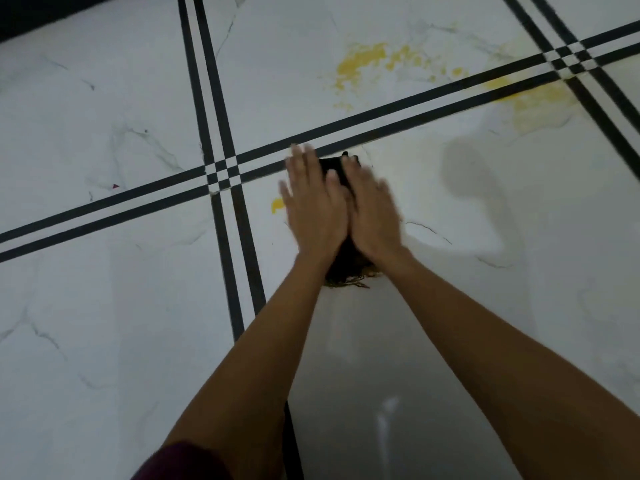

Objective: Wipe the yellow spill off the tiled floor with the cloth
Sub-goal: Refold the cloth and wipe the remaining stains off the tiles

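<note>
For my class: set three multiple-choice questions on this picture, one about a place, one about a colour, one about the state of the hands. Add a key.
1. Where is the small yellow spot nearest the hands?
A. Just left of the left hand
B. Beneath the right forearm
C. On a black stripe

2. What colour is the cloth?
A. White
B. Black
C. Red

3. How do the hands lie?
A. Both clenched into fists
B. Both flat on the cloth, fingers straight
C. One lifted clear of the cloth

Key:
1 A: the spot lies right beside that hand's outer edge.
2 B: dark fabric shows between and beyond the fingers.
3 B: the left hand and the right hand press it palm-down, side by side.
</note>
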